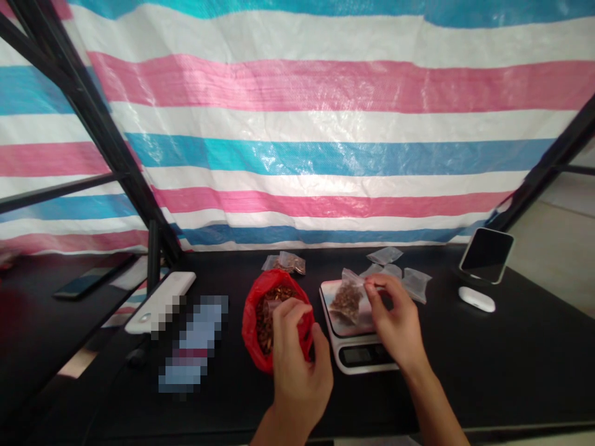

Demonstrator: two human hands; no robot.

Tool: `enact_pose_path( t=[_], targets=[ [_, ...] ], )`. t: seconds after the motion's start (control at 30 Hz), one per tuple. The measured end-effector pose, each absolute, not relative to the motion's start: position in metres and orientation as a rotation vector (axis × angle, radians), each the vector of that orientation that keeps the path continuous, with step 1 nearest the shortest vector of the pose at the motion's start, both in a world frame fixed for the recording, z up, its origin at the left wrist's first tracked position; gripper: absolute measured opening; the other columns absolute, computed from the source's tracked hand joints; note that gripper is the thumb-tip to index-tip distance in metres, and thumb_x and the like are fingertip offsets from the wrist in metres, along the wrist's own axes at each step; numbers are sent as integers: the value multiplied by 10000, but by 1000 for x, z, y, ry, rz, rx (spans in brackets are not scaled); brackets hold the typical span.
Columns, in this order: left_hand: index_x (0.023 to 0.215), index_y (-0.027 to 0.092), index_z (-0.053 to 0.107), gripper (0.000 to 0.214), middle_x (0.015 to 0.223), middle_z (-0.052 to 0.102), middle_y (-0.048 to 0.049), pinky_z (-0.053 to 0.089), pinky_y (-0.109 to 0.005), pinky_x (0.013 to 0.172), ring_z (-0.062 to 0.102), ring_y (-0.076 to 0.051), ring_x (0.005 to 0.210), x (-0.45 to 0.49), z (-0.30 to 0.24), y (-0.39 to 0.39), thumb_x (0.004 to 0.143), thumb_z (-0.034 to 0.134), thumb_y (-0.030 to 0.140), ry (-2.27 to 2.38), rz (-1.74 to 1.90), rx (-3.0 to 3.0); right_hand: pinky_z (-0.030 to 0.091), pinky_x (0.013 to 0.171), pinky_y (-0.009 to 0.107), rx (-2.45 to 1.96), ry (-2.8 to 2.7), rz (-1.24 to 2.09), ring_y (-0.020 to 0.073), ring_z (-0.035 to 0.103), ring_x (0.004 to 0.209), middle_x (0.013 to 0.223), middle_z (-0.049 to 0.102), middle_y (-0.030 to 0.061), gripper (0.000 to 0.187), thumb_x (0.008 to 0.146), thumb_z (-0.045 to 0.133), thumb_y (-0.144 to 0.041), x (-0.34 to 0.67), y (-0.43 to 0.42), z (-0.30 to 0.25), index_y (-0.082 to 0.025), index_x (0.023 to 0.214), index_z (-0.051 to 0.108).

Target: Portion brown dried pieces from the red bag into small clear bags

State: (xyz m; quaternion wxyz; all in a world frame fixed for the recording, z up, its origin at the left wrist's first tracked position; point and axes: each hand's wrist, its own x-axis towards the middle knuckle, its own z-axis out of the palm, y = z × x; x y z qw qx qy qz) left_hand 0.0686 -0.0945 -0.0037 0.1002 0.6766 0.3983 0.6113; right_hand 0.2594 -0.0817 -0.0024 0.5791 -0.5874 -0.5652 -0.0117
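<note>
My right hand (397,316) pinches the top corner of a small clear zip bag (348,303) with brown bits inside. The bag is over the silver plate of a white kitchen scale (360,368), leaning a little; I cannot tell if it rests on the plate. My left hand (300,356) is above the right side of a red plastic bag (251,310) full of brown dried pieces (283,292). Its fingers are curled, with a gap between thumb and forefinger. Something clear shows beside the fingertips, partly hidden by the hand.
Filled zip bags (292,263) lie behind the red bag. Flat zip bags (415,284) lie behind the scale. To the right are a tilted black-screened device (488,255) and a white case (476,299). A white power strip (162,300) and a blurred-out phone-like thing (198,341) lie left.
</note>
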Motion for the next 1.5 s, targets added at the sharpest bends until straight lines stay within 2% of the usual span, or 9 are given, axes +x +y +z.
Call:
enact_pose_path(
  t=[0.17,0.37,0.53,0.7,0.97,1.1,1.2,1.37,1.5],
  targets=[
    [1331,222,527,415,1330,618,-123,457,-439,1094,589,-252,1251,76,-12,-94,928,610,274,1157,1551,1663,507,780,302,-1117,-1309,178,179,641,860,903,679,24,102,968,582,-300,214,-86,12,-238,929,653],
    [1248,210,595,458,1252,701,-126,602,-332,886,704,-254,1110,78,-10,-95,878,683,464,926,1405,804,549,789,339,-1164,-1303,353,175,650,853,1120,676,68,293,975,553,-306,163,-83,18,-257,1262,588],
    [1188,214,696,452,1339,672,-131,605,-277,873,676,-276,1189,70,-12,-99,787,800,394,918,1341,377,519,914,377,-1281,-1594,425,216,647,988,1024,701,63,167,948,557,-263,151,-78,17,-245,963,722],
    [1173,192,724,375,1321,689,-130,599,-291,909,704,-265,1141,63,-12,-101,823,770,320,890,1271,269,526,906,347,-1351,-1609,517,206,680,969,1018,727,57,196,949,548,-269,146,-74,13,-237,979,738],
    [1372,200,588,488,1383,644,-141,604,-326,913,673,-270,1201,57,-16,-94,914,654,356,959,1234,546,535,860,347,-1320,-1571,480,203,676,908,986,723,52,175,952,567,-308,145,-72,8,-242,1011,717],
    [1465,216,493,526,1470,571,-144,534,-392,1056,569,-272,1341,54,-22,-97,956,584,308,1097,1361,1058,547,817,340,-1271,-1401,447,192,670,861,985,711,46,270,934,607,-351,152,-70,6,-229,1171,650],
    [1483,246,461,518,1465,565,-128,482,-415,1115,526,-250,1382,49,-20,-99,971,530,234,1195,1438,1496,544,810,320,-1195,-1412,461,188,670,881,975,714,43,183,939,607,-354,161,-72,10,-230,1053,680],
    [1518,234,366,577,1322,614,-141,595,-371,901,664,-253,1184,47,-9,-98,967,535,259,1393,1390,1847,527,838,316,-1141,-1417,393,197,667,921,932,713,43,151,926,629,-364,182,-78,17,-225,906,684],
    [1512,211,358,598,1263,623,-157,609,-380,809,690,-278,1104,51,-6,-102,955,559,301,1482,1380,1935,515,715,316,-1394,-1159,211,198,660,759,850,720,50,277,889,626,-473,218,-79,11,-206,935,683]
  ],
)
